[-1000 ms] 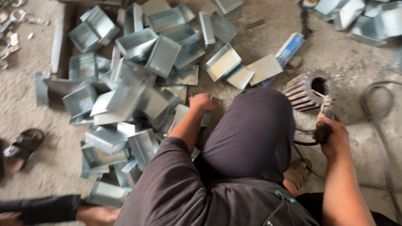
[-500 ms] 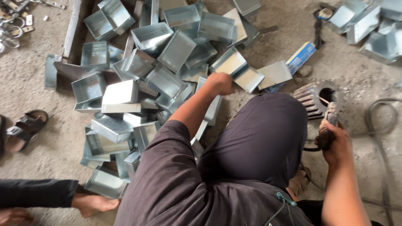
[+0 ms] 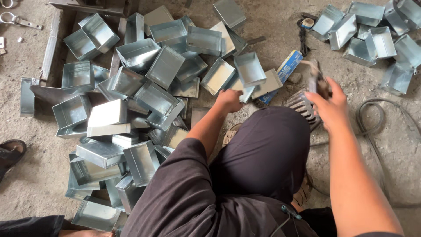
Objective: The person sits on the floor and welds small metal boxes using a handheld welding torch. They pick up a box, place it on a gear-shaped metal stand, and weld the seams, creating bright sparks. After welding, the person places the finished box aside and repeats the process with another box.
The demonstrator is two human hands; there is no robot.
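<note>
A sandal (image 3: 11,153) is seen at nine o'clock, metal clamps (image 3: 19,19) at eleven, a grey hose (image 3: 372,127) at three.

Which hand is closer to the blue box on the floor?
The left hand, though not by much. It sits just left of the blue box, at the metal trays. The right hand grips a tool to its lower right.

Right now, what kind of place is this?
Probably a small metal workshop. Shiny metal boxes lie heaped on a dusty concrete floor, the left hand reaches into the heap, and the right hand grips a tool.
</note>
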